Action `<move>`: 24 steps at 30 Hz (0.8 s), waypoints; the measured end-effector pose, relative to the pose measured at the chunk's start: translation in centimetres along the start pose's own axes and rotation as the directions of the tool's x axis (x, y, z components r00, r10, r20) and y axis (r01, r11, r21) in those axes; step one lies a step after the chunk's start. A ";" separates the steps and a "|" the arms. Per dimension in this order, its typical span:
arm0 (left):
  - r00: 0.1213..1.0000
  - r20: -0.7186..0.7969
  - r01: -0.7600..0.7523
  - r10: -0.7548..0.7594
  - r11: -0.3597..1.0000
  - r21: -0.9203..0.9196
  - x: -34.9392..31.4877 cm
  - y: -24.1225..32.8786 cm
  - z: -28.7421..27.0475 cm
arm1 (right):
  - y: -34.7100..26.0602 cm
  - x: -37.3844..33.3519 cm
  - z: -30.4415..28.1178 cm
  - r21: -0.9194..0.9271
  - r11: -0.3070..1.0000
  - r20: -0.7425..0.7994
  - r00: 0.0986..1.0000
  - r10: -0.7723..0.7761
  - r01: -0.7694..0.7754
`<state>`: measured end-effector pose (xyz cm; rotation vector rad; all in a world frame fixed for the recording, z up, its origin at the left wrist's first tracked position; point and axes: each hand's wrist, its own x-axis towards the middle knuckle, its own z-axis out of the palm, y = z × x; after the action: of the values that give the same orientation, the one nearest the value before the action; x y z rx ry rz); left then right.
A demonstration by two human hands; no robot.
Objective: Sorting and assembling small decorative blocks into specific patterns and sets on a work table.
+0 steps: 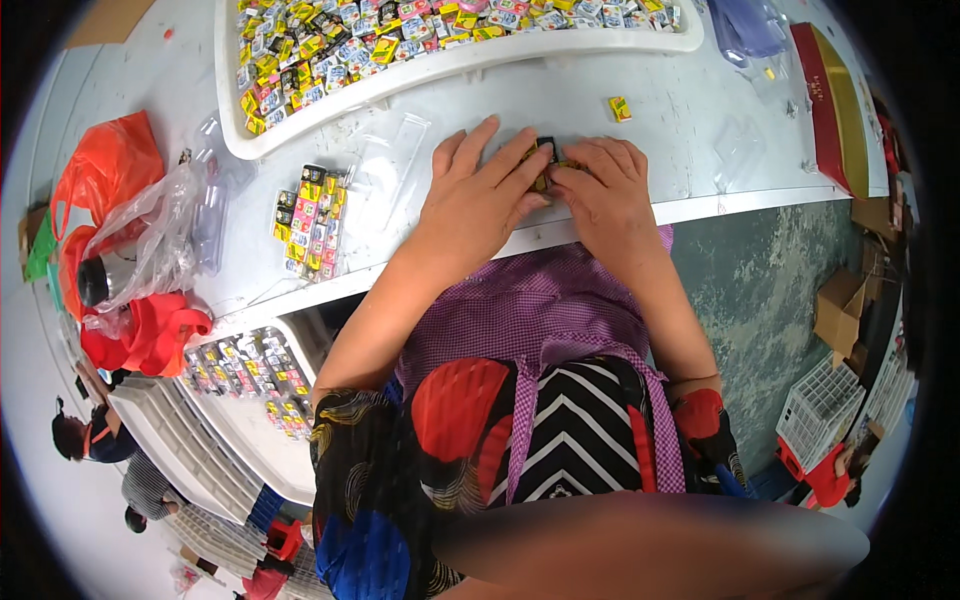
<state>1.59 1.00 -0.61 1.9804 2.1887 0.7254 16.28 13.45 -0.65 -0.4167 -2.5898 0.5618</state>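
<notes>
Near the table's front edge, several small black and yellow boxes point(547, 150) are pressed together between my two hands and partly hidden by the fingers. My left hand point(480, 195) comes in from the left, with thumb and fingertips against them. My right hand point(608, 192) grips their other side with curled fingers. To the left, a block of similar small boxes point(312, 222), in black, yellow, pink and white, sits in rows. One loose yellow box point(620, 108) lies beyond my right hand. A large white tray point(450, 65) at the far side is heaped with many such boxes.
Clear plastic trays point(390, 150) lie left of my hands, with another point(738, 155) at right. Orange bags point(110, 165) and a clear bag point(150, 240) crowd the left end. A red-and-gold box point(828, 110) stands at right. Below the table is a white crate point(300, 480) with filled packs.
</notes>
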 end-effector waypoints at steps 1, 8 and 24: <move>1.000 0.001 0.000 0.000 1.000 -0.002 0.1 0.0 0.0 | 0.0 0.0 0.1 0.000 1.000 0.002 1.000 0.001 -0.001; 0.998 0.064 -0.005 0.004 1.000 0.010 0.3 -0.3 -0.2 | 0.3 0.0 0.7 -0.034 0.999 -0.010 1.000 -0.006 0.005; 0.926 -0.105 0.378 -0.363 0.882 0.283 -4.7 -4.2 -5.9 | 2.6 -1.9 -2.4 -0.097 0.991 -0.178 0.981 0.076 -0.094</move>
<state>-3.77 -5.34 1.74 1.5779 2.7341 0.4108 19.61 15.75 -0.55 -0.5875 -2.4489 0.3987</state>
